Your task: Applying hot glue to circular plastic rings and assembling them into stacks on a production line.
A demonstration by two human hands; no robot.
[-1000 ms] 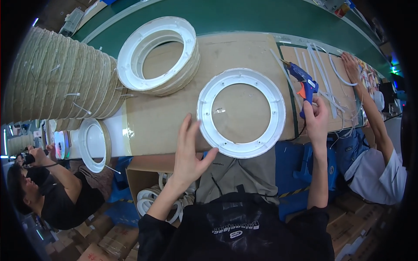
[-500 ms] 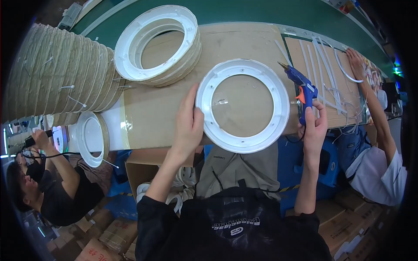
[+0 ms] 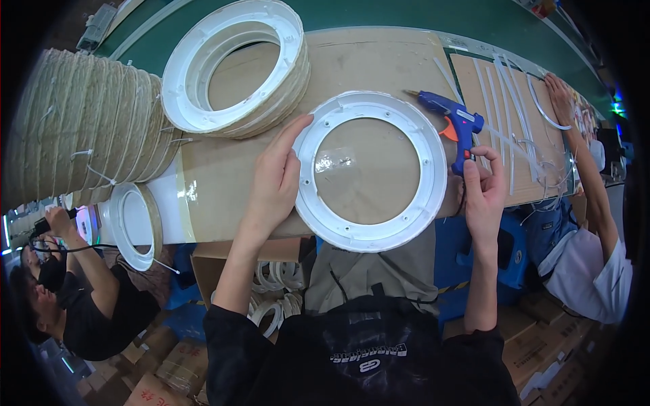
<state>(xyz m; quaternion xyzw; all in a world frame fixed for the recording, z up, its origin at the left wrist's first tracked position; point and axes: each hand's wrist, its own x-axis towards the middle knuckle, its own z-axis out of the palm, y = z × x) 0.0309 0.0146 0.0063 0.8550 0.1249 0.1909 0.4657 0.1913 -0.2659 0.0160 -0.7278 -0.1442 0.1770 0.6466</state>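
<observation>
A white plastic ring (image 3: 439, 166), wide and flat with small holes around its face, lies near the table's front edge. Along its left outer edge rests my left hand (image 3: 271, 186), fingers stretched out and thumb apart, touching the rim. My right hand (image 3: 486, 193) is closed around the lower handle of a blue hot glue gun (image 3: 449, 109) with an orange trigger. Its nozzle points left, by the ring's upper right edge. A clear glue stick appears to stick out of the gun's back.
Stacked white rings wrapped in beige cord (image 3: 284, 64) stand at the back left, beside a tall cord-wrapped cylinder (image 3: 88, 122). Another ring (image 3: 120, 227) stands near the left corner. Pale strips (image 3: 508, 128) lie on cardboard at right, where a co-worker's hand (image 3: 560, 101) reaches. An open box (image 3: 217, 271) stands below.
The glue gun has swung so its nozzle points further left, near the ring. The ring has turned somewhat clockwise, and my left hand has shifted left, its thumb now at the rim's outer edge.
</observation>
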